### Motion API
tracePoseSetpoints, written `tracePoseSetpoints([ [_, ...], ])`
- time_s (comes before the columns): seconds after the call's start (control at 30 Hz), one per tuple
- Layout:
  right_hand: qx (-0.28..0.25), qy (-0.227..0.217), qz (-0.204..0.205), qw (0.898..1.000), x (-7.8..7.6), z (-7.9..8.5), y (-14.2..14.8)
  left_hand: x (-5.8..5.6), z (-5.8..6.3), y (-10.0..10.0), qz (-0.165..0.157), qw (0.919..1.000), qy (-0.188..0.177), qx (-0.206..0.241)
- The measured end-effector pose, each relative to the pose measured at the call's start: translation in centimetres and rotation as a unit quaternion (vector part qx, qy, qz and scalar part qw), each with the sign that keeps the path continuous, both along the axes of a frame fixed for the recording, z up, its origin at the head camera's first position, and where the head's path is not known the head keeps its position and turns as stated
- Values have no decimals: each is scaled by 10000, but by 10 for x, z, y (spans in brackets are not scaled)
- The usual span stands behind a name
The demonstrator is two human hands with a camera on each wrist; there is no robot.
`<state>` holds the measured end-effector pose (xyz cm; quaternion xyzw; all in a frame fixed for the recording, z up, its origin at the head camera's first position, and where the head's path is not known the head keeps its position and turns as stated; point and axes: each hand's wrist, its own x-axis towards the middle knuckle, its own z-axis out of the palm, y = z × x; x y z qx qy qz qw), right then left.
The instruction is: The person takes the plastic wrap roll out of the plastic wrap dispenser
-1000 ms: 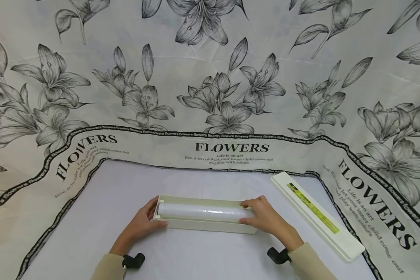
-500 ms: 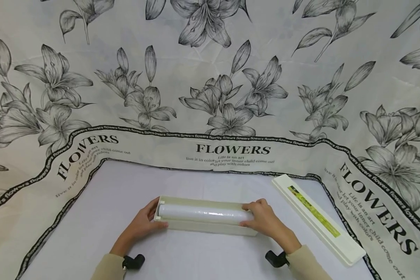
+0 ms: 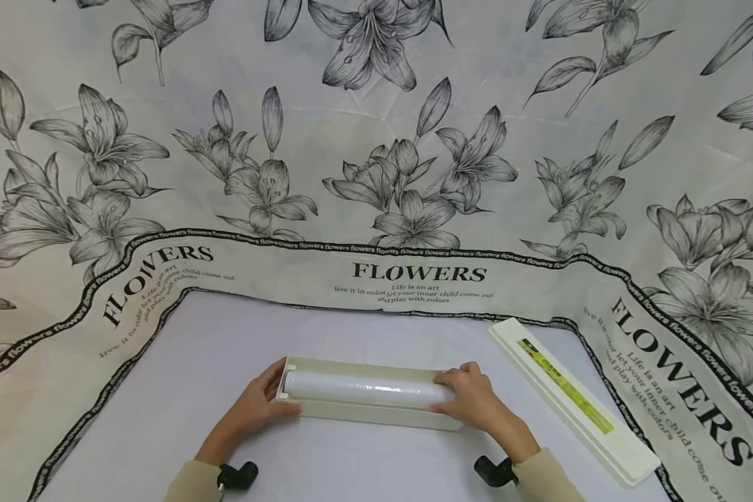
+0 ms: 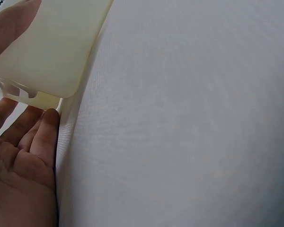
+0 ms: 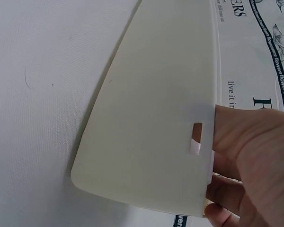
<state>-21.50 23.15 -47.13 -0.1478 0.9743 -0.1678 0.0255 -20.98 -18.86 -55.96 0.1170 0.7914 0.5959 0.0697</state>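
- Head view: the scene sits slightly lower in frame than a second ago, but your hold looks the same. Your left grip [image 3: 254,408] clamps the left end of the open box [image 3: 376,416]; your right grip [image 3: 477,401] pinches the right end of the pale roll [image 3: 364,389] inside it. The box lies between your hands at the counter [image 3: 376,460].
- The lid [image 3: 562,397] slants at right, its yellow-green label [image 3: 566,385] too small to read. The cloth [image 3: 539,286] reads "FLOWERS", "Life is an art".
- Left wrist: your thumb presses the box's outer wall.
- Right wrist: your fingers reach over the rim; "live it in" shows on the cloth.
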Motion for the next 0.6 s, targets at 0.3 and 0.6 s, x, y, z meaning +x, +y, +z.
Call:
tracePoseSetpoints([
  [0.3,32,211,76,9997,-4,-2,1,1,1,-2,6,10000,70,10],
  [0.6,-137,-50,69,9999,1,10,1,-1,-3,-2,-36,9999,-96,42],
])
